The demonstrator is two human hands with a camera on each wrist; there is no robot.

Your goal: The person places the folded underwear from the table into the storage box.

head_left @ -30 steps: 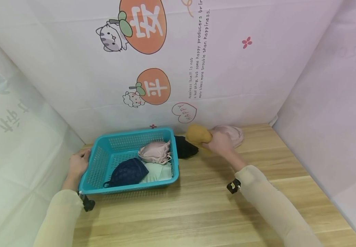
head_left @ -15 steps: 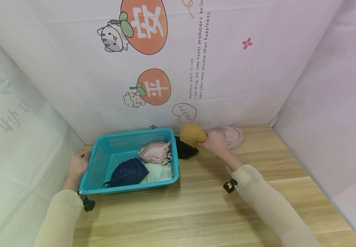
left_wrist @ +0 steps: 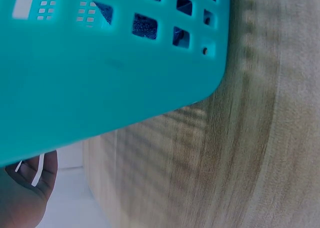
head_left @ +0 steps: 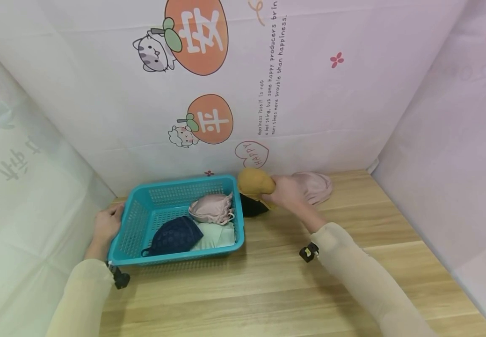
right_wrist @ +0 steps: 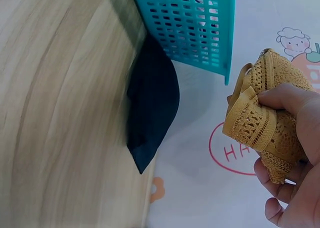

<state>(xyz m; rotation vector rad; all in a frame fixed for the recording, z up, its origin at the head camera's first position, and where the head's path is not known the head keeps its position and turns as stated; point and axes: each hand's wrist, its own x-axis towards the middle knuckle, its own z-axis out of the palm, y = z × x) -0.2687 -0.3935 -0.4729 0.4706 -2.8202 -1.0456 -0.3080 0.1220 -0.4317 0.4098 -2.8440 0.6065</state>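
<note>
My right hand [head_left: 288, 192] pinches a folded mustard lace bra [head_left: 255, 181] between thumb and fingers, above the table near the basket's right end. Close up in the right wrist view, the lace bra [right_wrist: 270, 103] shows its band and openwork, with my thumb on top. Beneath it a black folded bra [right_wrist: 152, 98] lies on the table against the basket. My left hand [head_left: 107, 222] grips the left rim of the turquoise plastic basket [head_left: 175, 256]. Inside are a navy bra [head_left: 177, 235], a pale pink bra [head_left: 211, 208] and a folded mint garment [head_left: 217, 235].
A pale pink garment [head_left: 319, 187] lies on the wooden table [head_left: 268, 290] behind my right hand, by the back wall. Printed cloth sheets [head_left: 310, 107] wall the table in at the back and both sides.
My right hand has moved left with the mustard lace bra, from beside the black bra to over it, near the basket's right rim. The left hand and basket have not moved.
</note>
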